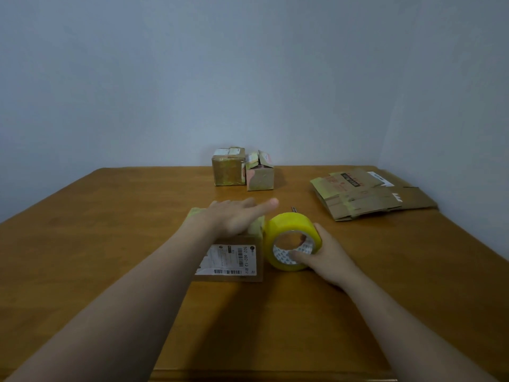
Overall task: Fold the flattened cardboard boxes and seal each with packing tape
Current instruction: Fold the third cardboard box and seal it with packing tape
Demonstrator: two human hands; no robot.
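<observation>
Two hands work at the labelled box (231, 260) on the bench (110, 244): our left hand (234, 219) lies flat, fingers straight, on its top; our right hand (330, 257) grips the tape roll (289, 224) just right of it.

My left grip (234, 219) covers most of the top of the brown cardboard box with the white shipping label (231, 260), and its fingertips (273, 202) smear into blur. The right grip (327, 260) has most fingers hidden behind the yellow roll of packing tape (289, 223). Just beyond the roll, a small dark object (294, 209) is too tiny to identify. Print on the flattened brown cardboard sheets (358, 197) near the bench's (110, 216) far right corner is unreadable. Both forearms run off the bottom edge.
</observation>
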